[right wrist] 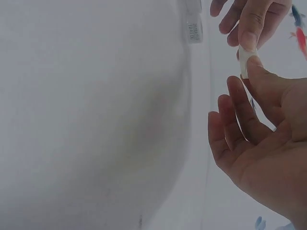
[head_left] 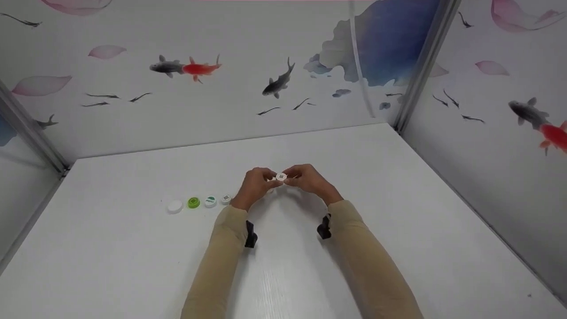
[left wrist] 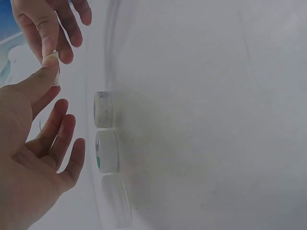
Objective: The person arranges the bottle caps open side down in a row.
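Observation:
A small white bottle cap (head_left: 281, 177) with a dark square mark on its face is held above the table between both hands. My left hand (head_left: 257, 187) pinches it from the left, thumb against index finger. From the other side my right hand (head_left: 312, 180) pinches the same cap, its edge showing between the thumbs in the right wrist view. The other fingers of each hand are spread loosely. Left of the left hand, a row of caps lies on the table: plain white (head_left: 175, 207), green (head_left: 193, 202), white with green marking (head_left: 210, 201), and white with a square mark (head_left: 226, 199).
The white table (head_left: 274, 274) reaches back to a printed wall panel (head_left: 239, 106) with fish and petals. Another panel (head_left: 487, 146) closes off the right side. Part of something pale shows on the table under the left hand; its kind is unclear.

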Demonstrator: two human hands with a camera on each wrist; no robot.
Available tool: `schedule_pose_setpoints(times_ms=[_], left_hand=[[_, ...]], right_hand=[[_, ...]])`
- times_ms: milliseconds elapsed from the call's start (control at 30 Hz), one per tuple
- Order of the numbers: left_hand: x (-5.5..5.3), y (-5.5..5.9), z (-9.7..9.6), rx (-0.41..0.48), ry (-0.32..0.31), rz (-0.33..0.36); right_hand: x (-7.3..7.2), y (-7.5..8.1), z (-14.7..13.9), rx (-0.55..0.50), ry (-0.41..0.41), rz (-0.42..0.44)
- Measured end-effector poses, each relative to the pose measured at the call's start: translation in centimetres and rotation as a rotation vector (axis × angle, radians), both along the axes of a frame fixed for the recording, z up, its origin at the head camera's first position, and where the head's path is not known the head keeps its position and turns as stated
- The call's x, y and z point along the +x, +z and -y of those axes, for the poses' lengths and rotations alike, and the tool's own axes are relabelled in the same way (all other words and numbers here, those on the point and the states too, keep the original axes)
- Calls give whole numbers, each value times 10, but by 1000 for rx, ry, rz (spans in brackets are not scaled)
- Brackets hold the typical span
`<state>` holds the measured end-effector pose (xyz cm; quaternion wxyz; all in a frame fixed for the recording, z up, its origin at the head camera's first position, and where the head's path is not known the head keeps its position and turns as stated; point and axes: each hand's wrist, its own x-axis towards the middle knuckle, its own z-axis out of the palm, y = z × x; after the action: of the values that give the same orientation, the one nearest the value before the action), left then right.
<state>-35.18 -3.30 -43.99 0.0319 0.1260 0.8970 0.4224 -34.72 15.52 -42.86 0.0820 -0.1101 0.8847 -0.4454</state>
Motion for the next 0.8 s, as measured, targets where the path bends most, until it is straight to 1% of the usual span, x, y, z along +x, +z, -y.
schedule_pose_setpoints(times_ms=[133,333,400,567,700,800], left_hand=[[-4,0,-1,-34,-18,17],[-7,6,-2,-87,-29,55],[-8,7,-1,-105,-32,65],[-9,5,-1,-147,-17,82],[-10,2,-3,-175,1,95],[-10,0,-5,-204,15,100]], right_hand=[[-2,-1,0,38,-15,36],[-5,-1,3,55,-37,89],[-5,-1,5,59,-33,90],[-4,0,7,96,-14,75],[-4,-1,9,128,-24,90],[-4,-1,11,143,-43,116]])
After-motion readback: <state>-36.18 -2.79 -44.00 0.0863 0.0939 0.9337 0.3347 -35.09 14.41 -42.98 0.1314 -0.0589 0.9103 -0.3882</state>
